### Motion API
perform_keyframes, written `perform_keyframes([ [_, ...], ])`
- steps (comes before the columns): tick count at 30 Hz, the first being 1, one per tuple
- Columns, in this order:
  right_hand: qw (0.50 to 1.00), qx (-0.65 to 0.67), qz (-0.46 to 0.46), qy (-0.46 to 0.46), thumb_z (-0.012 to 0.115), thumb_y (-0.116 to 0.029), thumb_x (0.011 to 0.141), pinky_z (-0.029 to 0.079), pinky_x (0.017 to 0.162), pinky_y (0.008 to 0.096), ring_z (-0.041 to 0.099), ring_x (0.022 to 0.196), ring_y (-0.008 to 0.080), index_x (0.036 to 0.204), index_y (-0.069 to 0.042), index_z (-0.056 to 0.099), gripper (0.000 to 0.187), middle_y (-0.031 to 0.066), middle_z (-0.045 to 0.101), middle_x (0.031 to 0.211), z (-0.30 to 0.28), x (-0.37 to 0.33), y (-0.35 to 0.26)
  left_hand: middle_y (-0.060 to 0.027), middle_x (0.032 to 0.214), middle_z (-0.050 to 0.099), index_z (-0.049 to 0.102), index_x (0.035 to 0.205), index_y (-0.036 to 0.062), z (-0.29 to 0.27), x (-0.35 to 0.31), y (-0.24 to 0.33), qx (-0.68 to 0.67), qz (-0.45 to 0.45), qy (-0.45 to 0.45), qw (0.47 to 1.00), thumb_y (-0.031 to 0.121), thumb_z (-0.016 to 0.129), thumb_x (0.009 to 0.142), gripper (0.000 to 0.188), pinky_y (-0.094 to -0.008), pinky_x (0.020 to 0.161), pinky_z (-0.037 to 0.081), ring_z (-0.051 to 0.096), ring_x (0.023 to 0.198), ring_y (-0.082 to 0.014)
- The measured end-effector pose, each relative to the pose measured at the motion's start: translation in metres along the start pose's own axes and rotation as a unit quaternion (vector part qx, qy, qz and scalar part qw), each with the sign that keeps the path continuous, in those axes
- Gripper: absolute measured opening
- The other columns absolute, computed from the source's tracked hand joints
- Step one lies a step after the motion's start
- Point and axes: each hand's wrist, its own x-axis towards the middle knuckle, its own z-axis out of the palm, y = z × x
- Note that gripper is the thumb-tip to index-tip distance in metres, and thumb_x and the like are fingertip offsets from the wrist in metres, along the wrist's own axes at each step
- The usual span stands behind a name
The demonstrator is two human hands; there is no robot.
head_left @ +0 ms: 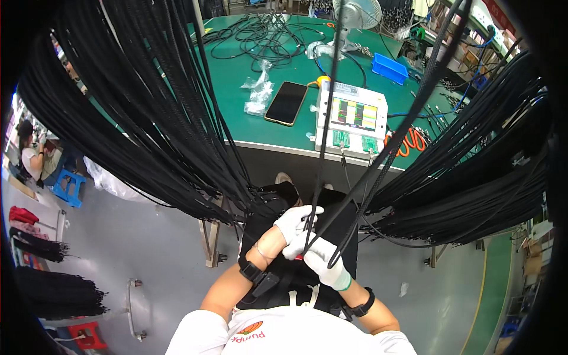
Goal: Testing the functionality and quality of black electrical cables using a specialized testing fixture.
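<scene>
Both my hands wear white gloves and meet above my lap. My left hand (294, 223) is closed, its fingers curled round a thin black cable (323, 136) that comes down from above. Just below and to the right, my right hand (318, 257) is also closed on black cable, and a thicker black braided cable (408, 125) loops down over it. The cable ends between the fingers are hidden. A small bit of red shows beneath the gloves; I cannot make out what it is.
Thick bundles of black cables hang at left (148, 112) and right (455, 204). On the green table (236, 127) are a white tester with a screen (354, 115), a phone (287, 103), orange-handled scissors (408, 144), a blue tray (389, 69) and a fan (360, 15). A person sits far left.
</scene>
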Motion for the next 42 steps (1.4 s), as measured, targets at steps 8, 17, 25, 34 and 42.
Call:
perform_keyframes([
  [8,0.963,0.01,0.179,0.2,0.052,-0.014,0.097,0.05,0.077,0.0281,0.062,0.08,0.0135,0.105,0.0,0.066,0.021,0.006,0.067,0.09,-0.031,0.011,0.076,0.0015,0.071,0.055,0.062,0.106,0.0019,-0.035,-0.006,-0.013,-0.001,0.027,-0.14,0.99,0.014,0.055,0.095,0.018,-0.0288,0.054,0.049,0.055,0.061,-0.0114],
  [17,0.882,0.26,0.235,0.315,0.05,-0.015,0.099,0.048,0.062,0.0258,0.053,0.066,0.0094,0.098,-0.004,0.064,0.018,0.0024,0.059,0.076,-0.053,-0.01,0.079,-0.0019,0.066,0.06,0.066,0.097,0.0001,-0.026,-0.005,-0.028,0.325,0.167,-0.102,0.925,0.02,0.055,0.098,0.023,-0.0234,0.047,0.037,0.049,0.05,-0.0076],
  [25,0.906,-0.059,0.136,0.397,0.049,-0.014,0.099,0.04,0.05,0.0223,0.043,0.054,0.0045,0.097,-0.006,0.062,0.015,-0.004,0.047,0.063,-0.091,-0.051,0.038,0.0008,0.064,0.057,0.067,0.1,0.0006,0.004,-0.005,0.025,0.238,0.162,-0.025,0.957,0.024,0.056,0.098,0.026,-0.0206,0.04,0.026,0.039,0.044,-0.0041],
  [34,0.895,-0.049,0.023,0.444,0.05,-0.013,0.1,0.028,0.046,0.0189,0.036,0.053,0.0003,0.098,-0.004,0.061,0.014,-0.0078,0.042,0.063,-0.123,0.025,-0.005,0.0035,0.06,0.052,0.068,0.098,0.0022,0.078,0.019,0.078,0.269,0.327,0.042,0.905,0.026,0.057,0.098,0.026,-0.0199,0.038,0.023,0.035,0.042,-0.002],
  [42,0.903,-0.085,-0.008,0.422,0.059,-0.018,0.096,0.021,0.041,0.0212,0.031,0.044,0.0002,0.083,-0.004,0.065,0.02,-0.0101,0.039,0.055,-0.136,0.091,-0.006,0.0033,0.056,0.051,0.07,0.087,0.0021,0.1,0.053,0.082,0.173,0.28,0.05,0.943,0.025,0.058,0.097,0.028,-0.0214,0.039,0.027,0.036,0.041,-0.0046],
])
